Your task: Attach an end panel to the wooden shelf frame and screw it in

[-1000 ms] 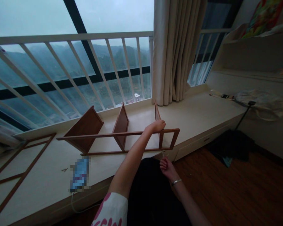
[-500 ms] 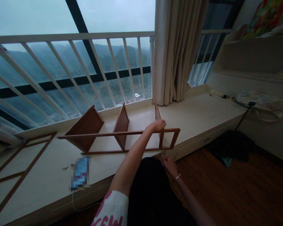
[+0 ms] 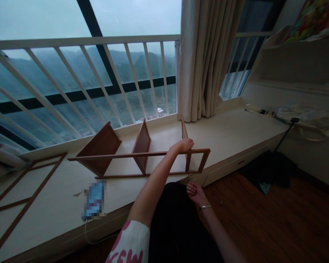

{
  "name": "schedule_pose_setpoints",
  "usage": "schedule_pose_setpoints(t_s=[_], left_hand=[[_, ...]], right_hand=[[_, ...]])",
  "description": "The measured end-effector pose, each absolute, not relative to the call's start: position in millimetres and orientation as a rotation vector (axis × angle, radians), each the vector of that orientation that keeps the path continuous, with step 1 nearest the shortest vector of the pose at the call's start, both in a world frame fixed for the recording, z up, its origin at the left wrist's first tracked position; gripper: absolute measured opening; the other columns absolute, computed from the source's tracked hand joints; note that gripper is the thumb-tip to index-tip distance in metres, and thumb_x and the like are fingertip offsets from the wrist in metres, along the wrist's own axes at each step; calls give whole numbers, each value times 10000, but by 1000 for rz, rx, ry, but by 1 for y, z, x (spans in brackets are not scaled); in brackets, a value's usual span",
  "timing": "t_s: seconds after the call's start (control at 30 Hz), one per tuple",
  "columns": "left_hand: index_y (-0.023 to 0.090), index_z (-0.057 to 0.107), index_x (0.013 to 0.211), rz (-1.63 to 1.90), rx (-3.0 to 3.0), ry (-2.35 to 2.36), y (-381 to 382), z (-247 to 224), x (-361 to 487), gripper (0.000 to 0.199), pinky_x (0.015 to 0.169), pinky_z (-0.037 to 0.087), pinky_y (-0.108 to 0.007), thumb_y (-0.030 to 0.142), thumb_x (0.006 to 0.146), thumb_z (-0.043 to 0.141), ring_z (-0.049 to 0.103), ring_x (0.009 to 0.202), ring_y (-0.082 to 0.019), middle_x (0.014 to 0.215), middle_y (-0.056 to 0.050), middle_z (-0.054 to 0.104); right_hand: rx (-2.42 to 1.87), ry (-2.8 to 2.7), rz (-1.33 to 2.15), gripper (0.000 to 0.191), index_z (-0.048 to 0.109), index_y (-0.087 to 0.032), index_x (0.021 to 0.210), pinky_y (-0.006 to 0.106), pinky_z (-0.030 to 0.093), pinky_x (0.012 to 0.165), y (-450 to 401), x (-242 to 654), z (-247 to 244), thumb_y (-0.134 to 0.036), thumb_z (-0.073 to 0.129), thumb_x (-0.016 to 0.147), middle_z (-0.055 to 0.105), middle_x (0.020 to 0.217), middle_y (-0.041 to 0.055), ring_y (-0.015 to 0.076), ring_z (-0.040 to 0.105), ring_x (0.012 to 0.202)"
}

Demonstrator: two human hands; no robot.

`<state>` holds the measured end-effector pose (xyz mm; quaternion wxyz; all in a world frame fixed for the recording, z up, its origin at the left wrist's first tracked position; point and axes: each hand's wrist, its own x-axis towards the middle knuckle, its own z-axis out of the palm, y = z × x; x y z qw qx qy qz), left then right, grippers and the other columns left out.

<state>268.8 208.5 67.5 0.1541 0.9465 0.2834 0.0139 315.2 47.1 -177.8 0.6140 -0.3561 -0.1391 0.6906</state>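
A brown wooden shelf unit (image 3: 142,140) lies on its side on the pale window seat, its cross boards standing up between two long rails. My left hand (image 3: 184,145) is closed over the rightmost cross board, beside the upper rail. Below the unit's right end, my right hand (image 3: 196,193) has its fingers curled around a thin, key-like tool (image 3: 190,178). The tool's tip meets the lower rail near that same board; its exact shape is too small to make out.
A second wooden frame (image 3: 27,201) lies flat at the left. Near the front edge are a blurred blue device (image 3: 94,199) with a white cable and a few small sticks or bolts (image 3: 77,194). White railing bars (image 3: 137,87) and a beige curtain (image 3: 205,62) stand behind.
My right hand has turned at the wrist, with its curled fingers now facing up more. My left hand keeps its hold, and the shelf unit stays in place.
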Motion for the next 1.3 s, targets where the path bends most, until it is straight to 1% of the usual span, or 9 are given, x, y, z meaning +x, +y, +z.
schedule_pose_setpoints(t_s=[0.17,0.4,0.53,0.63,0.73,0.93,1.07,1.2,1.3], left_hand=[[91,540,842,39,2725,805,209,67,269,322,730,394,-225,204,810,241,525,829,-140,941,-115,580],[99,538,849,38,2743,794,210,66,269,319,725,392,-230,204,814,238,523,832,-145,950,-110,575],[87,543,833,28,2785,755,209,67,269,314,740,390,-227,186,816,245,522,841,-147,949,-118,576],[87,544,835,31,2758,780,209,68,269,318,748,392,-224,193,817,245,521,847,-144,949,-118,577],[89,544,838,44,2726,793,209,68,269,320,741,396,-223,198,815,244,521,840,-141,945,-115,578],[85,543,857,27,2720,788,209,68,268,324,724,401,-227,195,817,240,524,823,-142,941,-117,576],[78,547,841,20,2747,771,209,68,268,319,711,399,-224,183,811,248,524,813,-143,917,-119,581],[74,551,817,22,2764,753,210,68,268,303,712,395,-228,178,801,267,522,810,-148,906,-124,582],[79,548,819,27,2755,751,211,68,268,307,703,399,-234,186,799,261,523,804,-150,911,-122,582]], right_hand=[[-651,-160,1738,251,357,-185,579,127,141,303,47,319,-180,-240,343,824,226,390,-90,38,177,305],[-1334,-494,1435,481,468,-176,635,167,163,333,45,312,-166,-617,297,721,317,379,-79,46,258,319],[-1741,-961,954,480,521,-168,634,210,313,483,38,311,-163,-599,328,718,507,517,-10,99,457,488],[-1956,-1160,723,469,556,-183,702,236,331,586,35,313,-164,-543,264,774,584,656,38,141,525,632],[-2001,-1185,634,442,551,-192,714,244,327,600,37,313,-169,-505,249,795,581,661,43,148,525,648],[-1573,-733,992,364,447,-187,584,207,275,426,49,307,-185,-478,337,774,401,432,-49,81,359,393],[-1020,-367,1365,252,374,-191,551,174,190,354,49,304,-186,-281,380,786,270,390,-88,51,229,328],[-508,-123,1444,256,331,-186,542,146,225,365,44,300,-184,-81,318,775,221,400,-85,47,234,335],[-434,-45,1502,244,361,-188,584,136,218,351,43,299,-182,-87,304,799,232,406,-85,45,247,334]])
